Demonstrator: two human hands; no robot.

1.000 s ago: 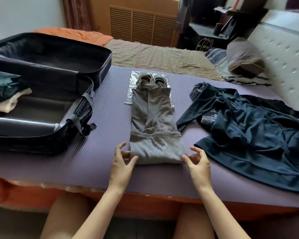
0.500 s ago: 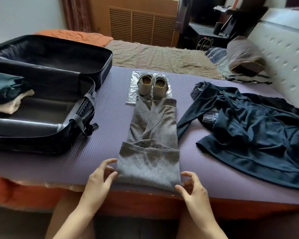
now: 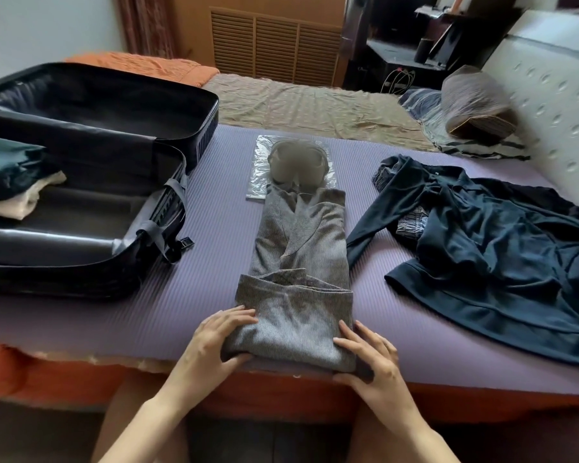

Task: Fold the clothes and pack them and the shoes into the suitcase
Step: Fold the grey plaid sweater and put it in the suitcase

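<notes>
A grey knit garment [image 3: 298,259], folded into a long narrow strip, lies on the purple mat [image 3: 214,228] and reaches the bed's near edge. My left hand [image 3: 221,339] grips its near left corner, thumb under the fold. My right hand [image 3: 368,355] grips the near right corner the same way. A pair of beige shoes [image 3: 298,165] sits on a clear plastic bag [image 3: 258,175] at the strip's far end. The black suitcase [image 3: 154,248] lies open at the left with folded dark green and cream clothes [image 3: 14,178] inside. A dark blue garment [image 3: 498,248] lies crumpled at the right.
A patterned pair of shorts [image 3: 411,222] peeks out from under the dark blue garment. A pillow [image 3: 475,101] leans on the padded headboard [image 3: 555,105] at the far right. Beyond the mat lie a tan sheet [image 3: 308,105] and an orange blanket [image 3: 141,63].
The grey garment has been pulled toward me to the bed's edge. Both hands went from touching its corners to gripping them. The shoes are uncovered now.
</notes>
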